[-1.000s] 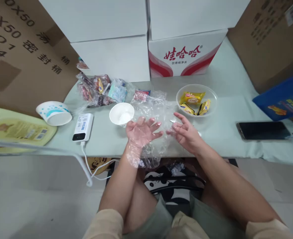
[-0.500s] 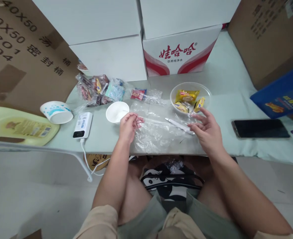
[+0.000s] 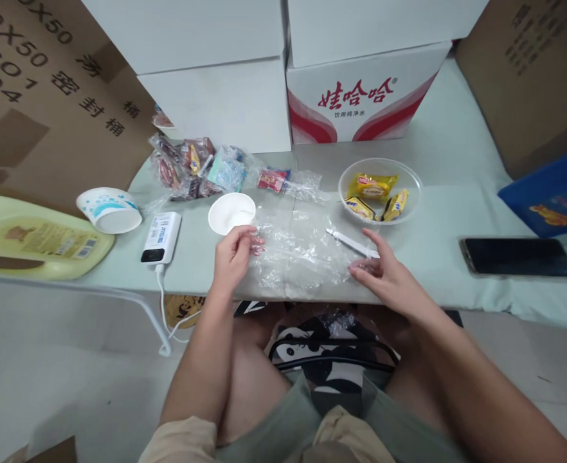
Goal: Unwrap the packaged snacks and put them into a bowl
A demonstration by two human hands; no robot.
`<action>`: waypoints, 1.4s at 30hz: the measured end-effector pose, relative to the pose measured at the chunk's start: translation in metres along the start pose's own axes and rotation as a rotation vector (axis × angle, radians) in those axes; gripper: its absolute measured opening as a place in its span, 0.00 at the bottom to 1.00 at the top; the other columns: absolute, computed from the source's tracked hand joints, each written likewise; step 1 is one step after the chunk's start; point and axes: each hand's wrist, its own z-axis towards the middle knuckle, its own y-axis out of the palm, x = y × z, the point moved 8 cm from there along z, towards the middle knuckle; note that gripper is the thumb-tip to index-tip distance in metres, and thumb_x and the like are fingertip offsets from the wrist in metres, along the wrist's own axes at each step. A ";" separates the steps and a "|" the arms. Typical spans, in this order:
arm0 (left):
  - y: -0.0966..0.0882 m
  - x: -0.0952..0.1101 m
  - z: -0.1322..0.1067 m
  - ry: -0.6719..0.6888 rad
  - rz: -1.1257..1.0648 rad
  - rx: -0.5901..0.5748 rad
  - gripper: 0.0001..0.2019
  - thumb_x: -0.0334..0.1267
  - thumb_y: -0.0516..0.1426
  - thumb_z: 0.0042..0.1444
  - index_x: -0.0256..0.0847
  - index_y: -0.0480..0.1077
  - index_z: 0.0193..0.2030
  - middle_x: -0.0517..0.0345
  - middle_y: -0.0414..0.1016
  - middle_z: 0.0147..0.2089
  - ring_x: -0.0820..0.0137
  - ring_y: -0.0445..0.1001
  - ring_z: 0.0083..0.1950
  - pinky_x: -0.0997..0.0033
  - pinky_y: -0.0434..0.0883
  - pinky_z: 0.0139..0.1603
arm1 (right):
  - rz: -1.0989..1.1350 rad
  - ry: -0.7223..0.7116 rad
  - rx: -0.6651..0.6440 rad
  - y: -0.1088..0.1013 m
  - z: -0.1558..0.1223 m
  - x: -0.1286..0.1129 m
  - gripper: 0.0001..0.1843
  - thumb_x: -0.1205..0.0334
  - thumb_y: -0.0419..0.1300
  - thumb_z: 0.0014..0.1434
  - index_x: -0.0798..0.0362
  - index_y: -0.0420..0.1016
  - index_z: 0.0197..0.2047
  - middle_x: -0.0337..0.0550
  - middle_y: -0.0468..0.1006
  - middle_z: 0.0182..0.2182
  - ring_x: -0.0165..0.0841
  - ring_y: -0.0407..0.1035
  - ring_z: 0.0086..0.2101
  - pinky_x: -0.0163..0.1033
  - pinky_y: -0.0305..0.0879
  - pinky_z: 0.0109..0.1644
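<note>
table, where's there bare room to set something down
The widest bare patch lies between the clear bowl, the phone and the blue box. A narrower strip separates the power bank and white cup. Crowded: the middle, with plastic film between the left hand and right hand, wrapped snacks behind.

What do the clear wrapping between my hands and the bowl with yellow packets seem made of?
The wrapping looks like thin, glossy plastic film: it crinkles, glints and shows the tabletop through. The bowl is probably smooth plastic: its translucent wall holds shape.

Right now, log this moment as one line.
left hand: at clear plastic | right hand: beside white stick | clear bowl: holds yellow packets
</note>
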 end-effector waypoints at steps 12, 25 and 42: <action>-0.002 0.009 0.008 0.323 0.435 -0.107 0.11 0.43 0.65 0.53 0.42 0.80 0.40 0.58 0.73 0.33 0.72 0.71 0.32 0.72 0.71 0.34 | -0.138 -0.372 0.338 -0.032 0.002 -0.031 0.18 0.56 0.67 0.56 0.48 0.77 0.50 0.45 0.79 0.43 0.40 0.74 0.43 0.48 0.72 0.49; 0.013 0.014 0.001 0.261 -0.169 -0.230 0.19 0.54 0.67 0.51 0.41 0.70 0.29 0.53 0.81 0.39 0.61 0.81 0.48 0.55 0.75 0.56 | -0.324 -0.496 0.597 -0.050 -0.012 -0.040 0.07 0.57 0.64 0.60 0.48 0.82 0.33 0.51 0.69 0.50 0.44 0.71 0.49 0.50 0.72 0.47; 0.063 -0.025 0.014 -0.434 -0.090 -0.414 0.20 0.53 0.65 0.54 0.42 0.62 0.32 0.62 0.74 0.22 0.74 0.72 0.19 0.80 0.61 0.17 | -0.561 -0.349 0.246 -0.058 -0.017 -0.073 0.19 0.47 0.61 0.62 0.49 0.78 0.50 0.51 0.82 0.46 0.44 0.77 0.43 0.49 0.73 0.47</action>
